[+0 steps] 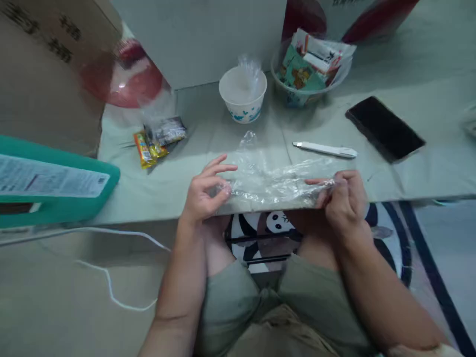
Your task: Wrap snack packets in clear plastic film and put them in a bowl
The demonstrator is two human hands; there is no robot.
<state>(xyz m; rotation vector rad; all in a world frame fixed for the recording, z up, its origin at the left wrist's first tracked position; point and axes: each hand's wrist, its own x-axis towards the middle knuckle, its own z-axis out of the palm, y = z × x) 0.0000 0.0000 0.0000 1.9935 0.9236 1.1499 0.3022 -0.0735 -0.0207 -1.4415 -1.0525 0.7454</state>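
Fingers of the left hand & right hand are pinching opposite ends of a clear plastic bag, being held taut. It's being kept at the table edge, prob. for support.

A crumpled clear plastic bag lies stretched flat along the table's near edge, seemingly empty.

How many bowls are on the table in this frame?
2. A white paper bowl with clear plastic in it stands at centre back; a bowl stuffed with snack packets sits just right of it. Others may be hidden behind the boxes.
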